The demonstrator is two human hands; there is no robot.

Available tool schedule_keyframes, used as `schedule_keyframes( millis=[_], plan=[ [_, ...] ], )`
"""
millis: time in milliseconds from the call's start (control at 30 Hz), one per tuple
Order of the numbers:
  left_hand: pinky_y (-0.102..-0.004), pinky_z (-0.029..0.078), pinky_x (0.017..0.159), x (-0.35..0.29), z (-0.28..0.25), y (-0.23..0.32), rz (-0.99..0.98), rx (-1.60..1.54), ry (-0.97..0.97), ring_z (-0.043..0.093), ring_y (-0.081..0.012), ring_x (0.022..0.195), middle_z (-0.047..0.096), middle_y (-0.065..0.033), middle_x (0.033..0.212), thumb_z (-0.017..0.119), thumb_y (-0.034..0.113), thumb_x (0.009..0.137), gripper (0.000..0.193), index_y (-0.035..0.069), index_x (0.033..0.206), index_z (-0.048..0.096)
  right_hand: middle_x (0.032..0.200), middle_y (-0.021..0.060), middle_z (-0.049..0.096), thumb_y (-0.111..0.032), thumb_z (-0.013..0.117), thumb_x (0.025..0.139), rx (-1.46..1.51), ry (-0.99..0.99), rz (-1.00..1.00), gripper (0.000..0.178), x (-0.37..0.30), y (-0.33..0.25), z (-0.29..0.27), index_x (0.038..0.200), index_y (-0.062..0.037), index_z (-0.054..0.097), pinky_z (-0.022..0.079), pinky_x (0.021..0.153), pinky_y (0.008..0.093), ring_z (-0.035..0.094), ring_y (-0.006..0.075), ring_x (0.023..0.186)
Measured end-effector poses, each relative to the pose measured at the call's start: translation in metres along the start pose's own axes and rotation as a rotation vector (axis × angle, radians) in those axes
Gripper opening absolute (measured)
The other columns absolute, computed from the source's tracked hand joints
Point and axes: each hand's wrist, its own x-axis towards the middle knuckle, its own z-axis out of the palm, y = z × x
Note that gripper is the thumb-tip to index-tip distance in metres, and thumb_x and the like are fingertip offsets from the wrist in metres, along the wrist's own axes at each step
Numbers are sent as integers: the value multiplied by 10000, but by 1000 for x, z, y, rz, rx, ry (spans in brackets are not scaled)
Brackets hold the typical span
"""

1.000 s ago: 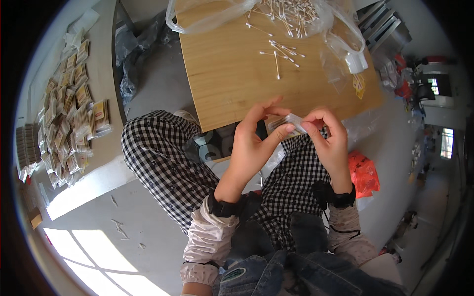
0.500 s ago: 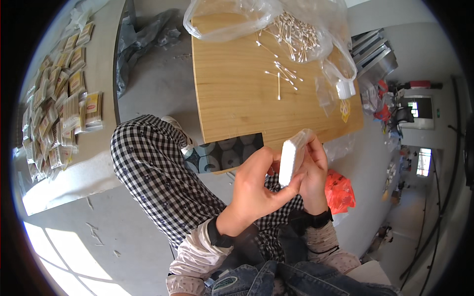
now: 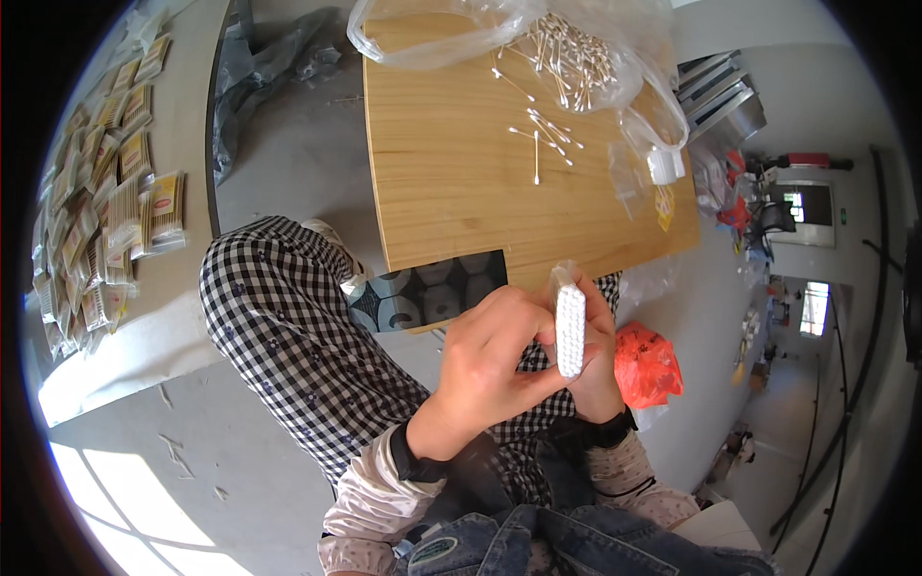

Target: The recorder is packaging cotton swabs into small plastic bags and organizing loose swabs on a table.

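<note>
A small clear-wrapped pack of cotton swabs [image 3: 570, 331] is held up in front of my lap, its rows of white cotton tips facing me. My left hand [image 3: 495, 350] grips it from the left, thumb along the lower end and fingers bent at its side. From the other side my right hand [image 3: 600, 355] closes round the same pack; some of its fingers are hidden behind it. Beyond my hands, a few loose swabs [image 3: 537, 158] lie on the wooden table [image 3: 442, 206], near a clear plastic bag [image 3: 615, 91] with many more spilling from its mouth.
On the left table, a heap of filled swab packs [image 3: 120, 211] is spread out. A small white pack [image 3: 665, 166] and a yellow card [image 3: 664, 206] lie at the wooden table's right edge. Beside my right hand is a red plastic bag [image 3: 648, 365]. Swabs litter the floor [image 3: 173, 456].
The pack has turned in my hands, so its cotton-tip end now faces me more squarely. Both hands stay on it. The whole view has shifted slightly.
</note>
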Motion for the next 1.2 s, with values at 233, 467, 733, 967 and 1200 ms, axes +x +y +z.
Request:
schedule_keyframes(
  millis=[233, 467, 733, 967, 1200],
  plan=[
    [-282, 517, 621, -5, 3, 5, -98, -80, 28, 621, -176, 784, 586, -104, 971, 939, 165, 616, 639, 12, 1095, 544, 1024, 24, 622, -121, 527, 1012, -3, 34, 66, 144, -6, -5, 0, 1130, -38, 527, 492, 764, 219, 612, 73, 896],
    [-261, 519, 651, -5, 7, 8, -84, -61, 3, 615, -173, 797, 583, -145, 1047, 754, 28, 751, 478, -31, 1173, 536, 1079, 32, 595, -73, 492, 1014, -179, 39, -152, 153, -8, -2, -7, 1162, -38, 498, 461, 831, 244, 572, 87, 959],
    [-326, 519, 677, -7, 7, 7, -19, -76, -5, 620, -243, 777, 635, -168, 959, 730, 35, 779, 354, -47, 1074, 553, 930, 96, 550, -247, 487, 1035, -409, 91, -554, 219, -7, -8, -3, 1043, -31, 453, 444, 760, 298, 523, 142, 821],
    [-311, 508, 638, -7, 13, 9, -90, -337, -12, 641, -245, 769, 665, -158, 952, 740, 17, 768, 336, -31, 1070, 602, 692, 71, 466, -321, 491, 1032, -627, 307, -838, 319, -8, -14, 5, 933, -29, 410, 348, 469, 248, 427, 116, 516],
    [-294, 489, 625, -5, 8, 9, -113, -372, -34, 622, -219, 757, 674, -157, 957, 738, -9, 753, 328, -39, 1061, 629, 612, 70, 454, -284, 544, 1012, -785, 306, -962, 315, -14, -29, 7, 939, 0, 429, 338, 419, 257, 405, 120, 461]
  ],
)
